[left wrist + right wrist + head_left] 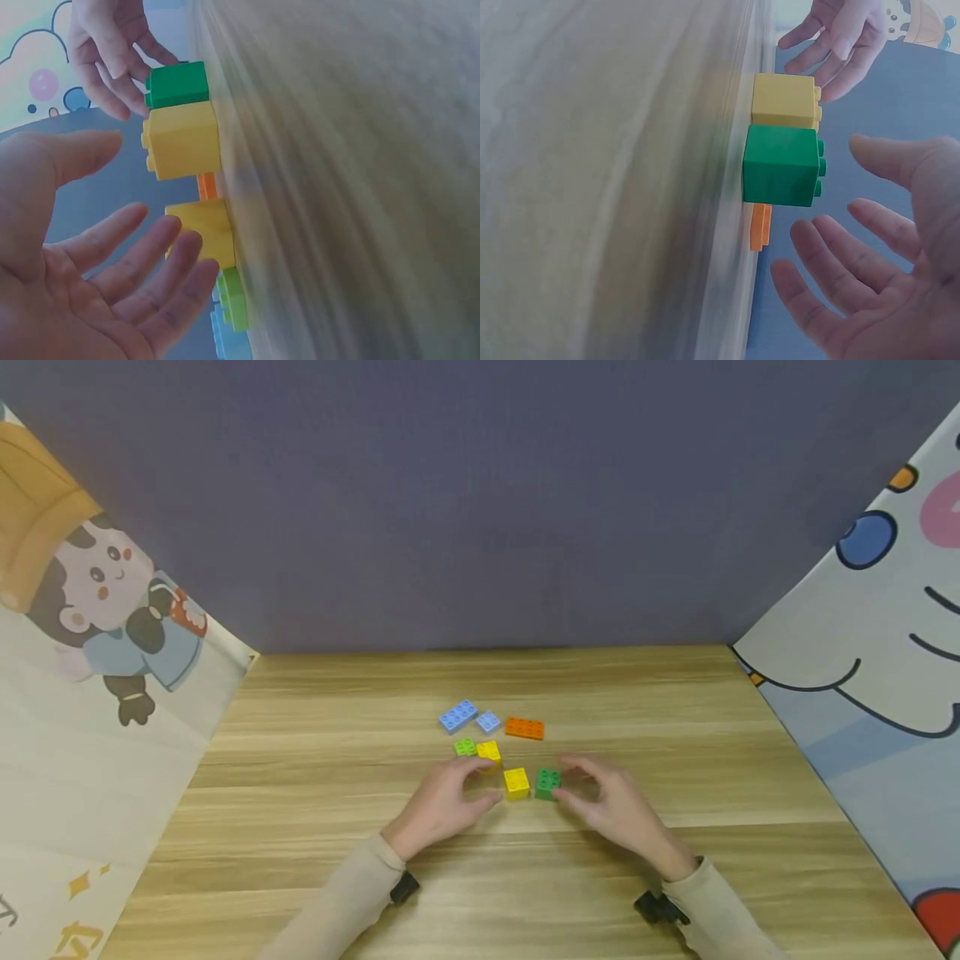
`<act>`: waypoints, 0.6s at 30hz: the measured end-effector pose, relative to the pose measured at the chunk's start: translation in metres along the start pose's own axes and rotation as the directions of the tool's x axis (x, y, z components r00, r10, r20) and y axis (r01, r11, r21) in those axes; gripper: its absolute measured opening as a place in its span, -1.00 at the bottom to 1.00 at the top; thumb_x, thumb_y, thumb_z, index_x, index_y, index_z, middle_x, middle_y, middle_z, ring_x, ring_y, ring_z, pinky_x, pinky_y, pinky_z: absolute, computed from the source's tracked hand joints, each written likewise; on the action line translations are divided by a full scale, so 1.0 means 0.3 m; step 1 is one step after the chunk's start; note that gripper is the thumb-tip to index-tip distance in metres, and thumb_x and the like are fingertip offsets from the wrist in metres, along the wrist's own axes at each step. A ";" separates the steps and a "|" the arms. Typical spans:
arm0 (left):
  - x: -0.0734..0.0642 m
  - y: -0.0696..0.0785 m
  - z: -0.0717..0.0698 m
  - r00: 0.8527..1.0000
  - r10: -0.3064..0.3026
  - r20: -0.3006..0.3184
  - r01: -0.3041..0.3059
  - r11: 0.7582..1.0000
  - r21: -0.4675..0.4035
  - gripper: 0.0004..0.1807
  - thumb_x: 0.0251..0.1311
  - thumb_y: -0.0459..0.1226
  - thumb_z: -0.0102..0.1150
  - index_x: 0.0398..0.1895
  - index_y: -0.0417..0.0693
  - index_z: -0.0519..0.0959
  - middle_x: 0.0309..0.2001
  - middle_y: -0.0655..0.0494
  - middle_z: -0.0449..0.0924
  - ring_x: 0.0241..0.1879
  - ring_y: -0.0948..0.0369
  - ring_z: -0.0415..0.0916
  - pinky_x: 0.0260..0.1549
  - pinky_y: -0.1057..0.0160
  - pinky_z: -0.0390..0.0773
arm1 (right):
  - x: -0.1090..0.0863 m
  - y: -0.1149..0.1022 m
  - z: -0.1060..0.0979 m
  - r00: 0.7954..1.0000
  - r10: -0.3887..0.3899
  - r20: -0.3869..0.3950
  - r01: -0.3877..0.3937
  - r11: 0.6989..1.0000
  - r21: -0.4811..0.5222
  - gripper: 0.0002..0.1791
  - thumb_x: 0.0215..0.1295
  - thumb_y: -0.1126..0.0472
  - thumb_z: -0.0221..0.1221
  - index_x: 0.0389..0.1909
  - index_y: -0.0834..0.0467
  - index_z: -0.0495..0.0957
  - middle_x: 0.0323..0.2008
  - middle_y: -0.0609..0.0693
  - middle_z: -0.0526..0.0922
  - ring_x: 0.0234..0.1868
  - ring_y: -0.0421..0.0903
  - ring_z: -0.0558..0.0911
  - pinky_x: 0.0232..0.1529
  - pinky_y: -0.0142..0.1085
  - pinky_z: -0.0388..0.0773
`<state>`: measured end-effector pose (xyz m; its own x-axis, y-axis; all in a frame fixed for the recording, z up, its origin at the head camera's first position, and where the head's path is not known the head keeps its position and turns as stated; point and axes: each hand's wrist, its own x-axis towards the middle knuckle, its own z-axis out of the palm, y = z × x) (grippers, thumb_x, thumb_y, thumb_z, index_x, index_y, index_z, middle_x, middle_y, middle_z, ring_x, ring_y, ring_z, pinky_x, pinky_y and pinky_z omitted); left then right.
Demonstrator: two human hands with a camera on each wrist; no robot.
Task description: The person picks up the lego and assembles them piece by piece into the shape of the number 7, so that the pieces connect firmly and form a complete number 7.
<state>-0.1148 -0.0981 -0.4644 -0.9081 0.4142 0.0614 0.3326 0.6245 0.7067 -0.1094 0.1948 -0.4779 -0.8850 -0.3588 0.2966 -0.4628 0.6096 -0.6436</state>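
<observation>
On the wooden table, a yellow building block point(516, 783) stands just left of a dark green building block point(547, 784), with a narrow gap between them. My left hand point(447, 802) is to the left of that yellow block, fingers spread and holding nothing. A second yellow block point(489, 753) lies beyond its fingertips, beside a light green block point(465, 747). Close to the dark green block's right side is my right hand point(618, 806), its thumb and fingers apart. In the right wrist view the green block point(781, 165) stands studs up, apart from the fingers.
Farther back lie a long blue block point(458, 716), a small blue block point(488, 722) and a flat orange block point(525, 728). A dark panel point(480, 510) rises behind the table point(315, 752). Printed cartoon panels flank it left and right.
</observation>
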 end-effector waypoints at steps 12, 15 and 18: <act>0.036 0.018 0.040 1.000 0.001 0.007 -0.001 1.000 -0.009 -0.47 0.36 -0.13 0.41 0.31 -0.16 0.63 0.26 -0.08 0.71 0.25 -0.04 0.66 0.27 -0.09 0.65 | 0.007 0.000 0.008 0.999 0.006 0.036 -0.008 0.997 0.071 -0.43 0.21 0.34 0.51 0.25 0.31 0.62 0.11 0.18 0.78 -0.01 0.10 0.80 0.04 0.00 0.79; 0.043 0.021 0.045 1.000 -0.011 0.015 0.011 1.000 -0.002 -0.46 0.35 -0.12 0.42 0.31 -0.17 0.63 0.22 -0.08 0.73 0.19 -0.01 0.69 0.22 -0.06 0.68 | 0.011 -0.002 0.014 0.999 0.011 0.046 -0.014 0.997 0.079 -0.44 0.21 0.34 0.51 0.24 0.29 0.62 0.11 0.16 0.78 -0.01 0.08 0.80 0.04 -0.01 0.79; 0.049 0.020 0.048 0.999 -0.031 0.034 0.031 0.999 0.012 -0.46 0.35 -0.10 0.42 0.31 -0.16 0.62 0.21 -0.06 0.74 0.16 0.03 0.70 0.20 -0.02 0.70 | 0.013 -0.001 0.019 0.998 0.026 0.061 -0.032 0.995 0.090 -0.45 0.23 0.34 0.50 0.25 0.28 0.62 0.12 0.14 0.78 0.00 0.06 0.81 0.06 -0.03 0.79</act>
<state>-0.1225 -0.0787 -0.4695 -0.9089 0.4167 0.0154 0.3074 0.6447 0.6999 -0.1124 0.1891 -0.4805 -0.8922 -0.3852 0.2356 -0.4280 0.5550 -0.7133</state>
